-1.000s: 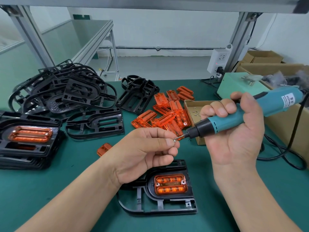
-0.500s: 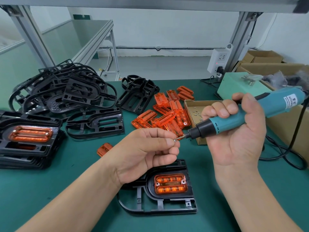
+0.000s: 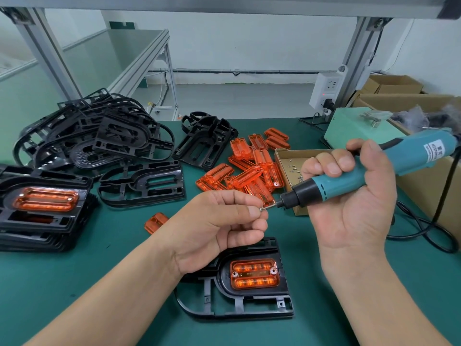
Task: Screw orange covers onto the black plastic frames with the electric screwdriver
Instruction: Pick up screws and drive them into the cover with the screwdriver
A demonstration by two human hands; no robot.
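Observation:
A black plastic frame [image 3: 249,305] lies at the front of the green table, with an orange cover [image 3: 253,274] seated in it. Above it my left hand [image 3: 219,228] pinches a small screw [image 3: 262,208] against the bit of the teal electric screwdriver [image 3: 354,174]. My right hand [image 3: 349,201] grips the screwdriver's body, its tip pointing left. A heap of loose orange covers [image 3: 252,168] lies behind my hands. Bare black frames [image 3: 99,143] are piled at the back left.
A stack of frames with covers fitted [image 3: 42,208] stands at the left edge. An open cardboard box of screws [image 3: 291,158] sits behind the screwdriver. One stray orange cover [image 3: 156,222] lies near my left wrist. The black cable [image 3: 421,236] loops at right beside cardboard boxes [image 3: 399,96].
The screwdriver and my right hand have shifted very slightly; my left hand keeps the screw at the bit tip. Nothing else has moved.

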